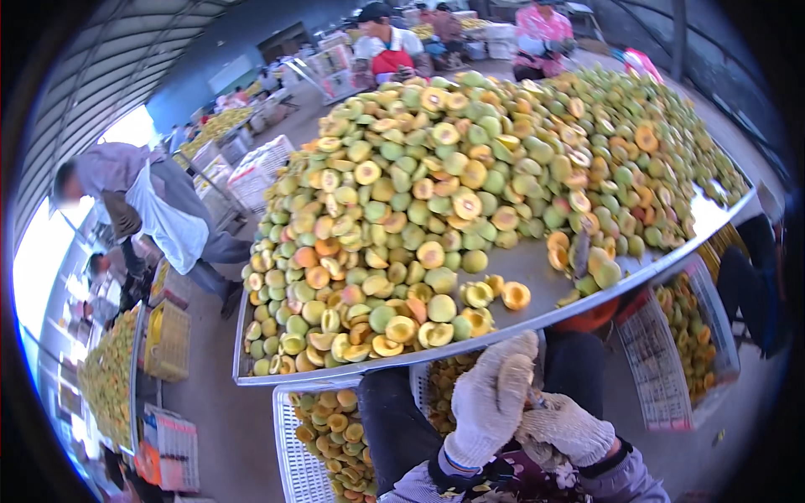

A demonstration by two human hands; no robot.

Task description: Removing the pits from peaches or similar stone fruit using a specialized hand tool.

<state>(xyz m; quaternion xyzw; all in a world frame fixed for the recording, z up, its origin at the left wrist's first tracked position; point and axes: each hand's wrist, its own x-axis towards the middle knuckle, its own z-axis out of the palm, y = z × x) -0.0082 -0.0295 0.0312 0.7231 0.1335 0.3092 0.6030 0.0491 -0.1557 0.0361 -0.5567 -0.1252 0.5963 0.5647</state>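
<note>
My left hand (490, 397), in a white knit glove, is raised over my lap at the near edge of a metal-rimmed table (402, 359). Against it, lower and to the right, my right hand (565, 429) is curled in a matching glove. A small brownish thing (534, 398) shows between the two hands, mostly covered by the gloves; I cannot tell what it is or which hand holds it. Just beyond them, a large heap of yellow-green stone fruit (402, 214), many pieces halved, covers much of the tabletop. One halved fruit (516, 295) lies near the rim.
A white plastic crate (286, 440) of halved fruit stands left of my legs, another crate (657, 371) to the right. A dark elongated thing (581, 254) lies on the heap's near side. A person (170, 195) bends at left; two people (390, 53) (542, 41) are beyond the table.
</note>
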